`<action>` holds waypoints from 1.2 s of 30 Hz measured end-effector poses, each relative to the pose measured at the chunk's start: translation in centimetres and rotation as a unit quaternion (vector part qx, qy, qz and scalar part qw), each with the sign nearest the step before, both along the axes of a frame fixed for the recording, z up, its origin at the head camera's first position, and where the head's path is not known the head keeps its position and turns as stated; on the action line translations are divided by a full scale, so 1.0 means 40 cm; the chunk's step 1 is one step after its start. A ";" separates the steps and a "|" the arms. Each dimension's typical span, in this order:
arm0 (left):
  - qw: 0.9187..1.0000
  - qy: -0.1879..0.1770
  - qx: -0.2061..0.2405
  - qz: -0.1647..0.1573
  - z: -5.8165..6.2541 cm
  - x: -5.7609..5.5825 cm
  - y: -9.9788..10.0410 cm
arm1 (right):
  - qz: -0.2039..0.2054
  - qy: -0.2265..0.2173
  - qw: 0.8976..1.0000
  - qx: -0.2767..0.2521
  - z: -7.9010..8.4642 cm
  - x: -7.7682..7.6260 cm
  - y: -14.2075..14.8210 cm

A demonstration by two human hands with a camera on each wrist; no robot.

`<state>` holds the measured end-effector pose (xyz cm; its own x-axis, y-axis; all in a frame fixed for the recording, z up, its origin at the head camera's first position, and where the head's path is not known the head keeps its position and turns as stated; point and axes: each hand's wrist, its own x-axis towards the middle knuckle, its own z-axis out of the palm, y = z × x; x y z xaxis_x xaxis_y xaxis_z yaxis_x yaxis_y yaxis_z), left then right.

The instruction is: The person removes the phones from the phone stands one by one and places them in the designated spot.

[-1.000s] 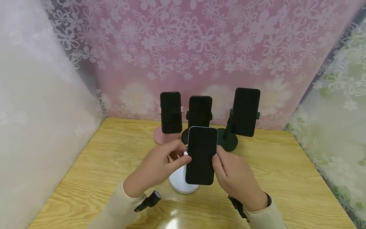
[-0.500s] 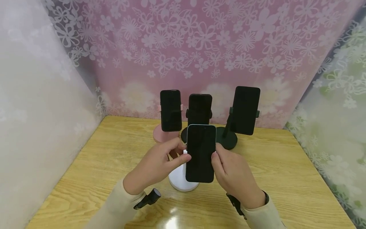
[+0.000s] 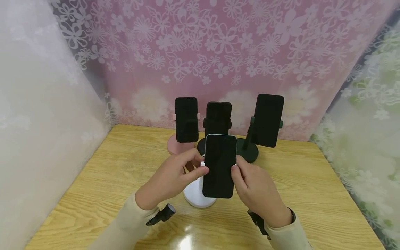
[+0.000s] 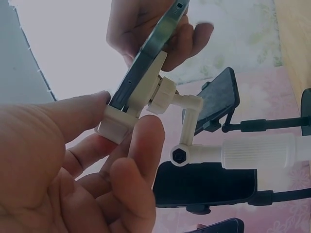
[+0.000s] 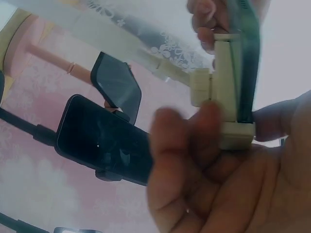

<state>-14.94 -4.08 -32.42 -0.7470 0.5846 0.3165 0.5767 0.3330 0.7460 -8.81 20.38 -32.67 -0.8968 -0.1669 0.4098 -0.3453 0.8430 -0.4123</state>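
A dark-screened phone [image 3: 219,166] sits upright in the clamp of a white phone stand, whose round base [image 3: 199,194] rests on the table. My left hand [image 3: 172,178] pinches the clamp's left end. In the left wrist view the thumb lies by the edge of the phone [image 4: 141,63], and other fingers curl behind the white clamp [image 4: 116,125]. At the opposite side my right hand [image 3: 257,187] grips the clamp's right end, its thumb against the phone's edge. The right wrist view shows fingers behind the clamp [image 5: 226,87]. Part of the stand's stem is hidden behind the phone.
Behind stand three more phones on stands: a pink-stand phone [image 3: 186,119], a black-stand phone [image 3: 218,118] partly covered by the front phone, and a dark green-stand phone [image 3: 267,119]. A floral pink curtain [image 3: 218,52] hangs behind the wooden table [image 3: 125,166].
The stands and phones appear slightly higher in the head view. Both hands keep the same hold on the clamp, with almost no movement relative to the phone.
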 end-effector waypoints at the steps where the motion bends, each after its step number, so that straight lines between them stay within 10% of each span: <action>1: 1.000 0.001 0.000 0.001 0.001 0.000 0.000 | -0.006 -0.004 1.000 -0.008 0.003 0.001 0.000; 5: 1.000 0.005 0.003 -0.002 -0.001 -0.001 0.002 | -0.034 0.030 0.998 -0.054 0.010 0.006 0.004; 10: 1.000 -0.002 0.011 -0.011 -0.008 -0.002 0.003 | -0.019 0.171 0.979 -0.112 0.003 0.027 0.005; 20: 0.999 -0.013 0.025 -0.027 -0.011 -0.001 0.008 | 0.008 0.328 0.944 0.015 0.085 0.100 -0.052; 30: 1.000 0.020 0.015 -0.013 -0.006 -0.002 0.002 | -0.020 0.176 0.969 0.170 0.173 0.054 -0.111; 36: 0.999 0.042 0.022 -0.020 -0.008 -0.003 0.010 | -0.044 0.102 0.963 0.245 0.185 0.011 -0.135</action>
<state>-15.05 -3.66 -32.72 -0.6925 0.5976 0.4040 0.6506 0.2755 0.7077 -8.39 14.99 -25.29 -0.8251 -0.3124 0.4708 -0.2960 0.9487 0.1109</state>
